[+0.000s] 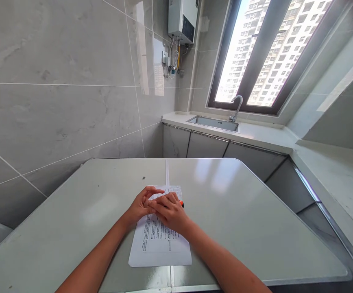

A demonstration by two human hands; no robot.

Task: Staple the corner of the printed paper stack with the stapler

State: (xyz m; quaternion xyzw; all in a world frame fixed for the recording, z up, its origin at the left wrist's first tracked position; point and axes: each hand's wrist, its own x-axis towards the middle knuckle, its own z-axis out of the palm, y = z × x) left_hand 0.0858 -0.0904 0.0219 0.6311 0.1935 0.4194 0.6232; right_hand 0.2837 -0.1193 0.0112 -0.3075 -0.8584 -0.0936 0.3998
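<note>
Both hands meet above a printed sheet of paper (161, 254) lying on the table. My right hand (170, 209) is closed over a small orange object with a black end (181, 203); most of it is hidden, so its kind does not show. My left hand (141, 205) has its index finger arched and its thumb against the right fingers. Whatever the left fingertips pinch is covered. Beyond the left hand lie small dark bits (144, 178) on the tabletop.
The pale folding table (225, 228) has a seam down its middle, under the paper. Behind it a white counter (262, 134) holds a sink (213, 122) with a tap (237, 108). A tiled wall (72, 101) runs along the left.
</note>
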